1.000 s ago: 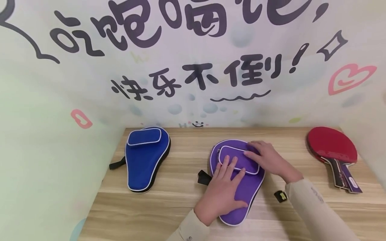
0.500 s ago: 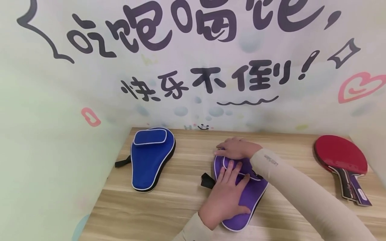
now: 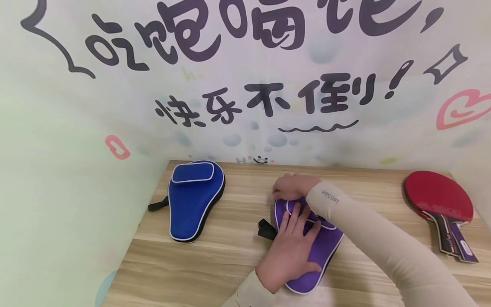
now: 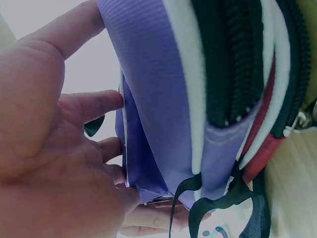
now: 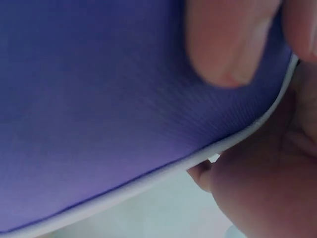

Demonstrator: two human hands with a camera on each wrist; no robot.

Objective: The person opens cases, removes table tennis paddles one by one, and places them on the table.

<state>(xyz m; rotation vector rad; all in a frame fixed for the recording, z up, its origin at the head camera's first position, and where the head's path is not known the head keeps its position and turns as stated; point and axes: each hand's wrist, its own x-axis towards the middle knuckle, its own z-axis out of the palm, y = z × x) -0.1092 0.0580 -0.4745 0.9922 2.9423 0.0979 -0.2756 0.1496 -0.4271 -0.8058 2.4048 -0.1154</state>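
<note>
A purple table tennis bat case (image 3: pixel 324 256) with white piping lies on the table, its small pocket (image 3: pixel 326 224) facing up. My left hand (image 3: pixel 289 249) rests on it with fingers spread, their tips over the pocket. My right hand (image 3: pixel 293 186) reaches across to the far left edge of the case, fingers bent downward; what lies between them is hidden. In the left wrist view, a black zipper (image 4: pixel 235 64) runs along the case's side, and a metal zipper pull (image 4: pixel 303 120) shows at the right. Purple fabric (image 5: pixel 99 109) fills much of the right wrist view.
A blue bat case (image 3: pixel 193 209) with a black strap lies at the left of the wooden table (image 3: pixel 172 273). At the right, red bats (image 3: pixel 439 196) lie one on another. A printed wall (image 3: pixel 230 85) stands behind; a black strap (image 3: pixel 267 229) sticks out left of the purple case.
My right hand has moved from the pocket's right side over to the far left edge, and its fingers have bent. The left hand stays spread on the case. The head view has shifted slightly.
</note>
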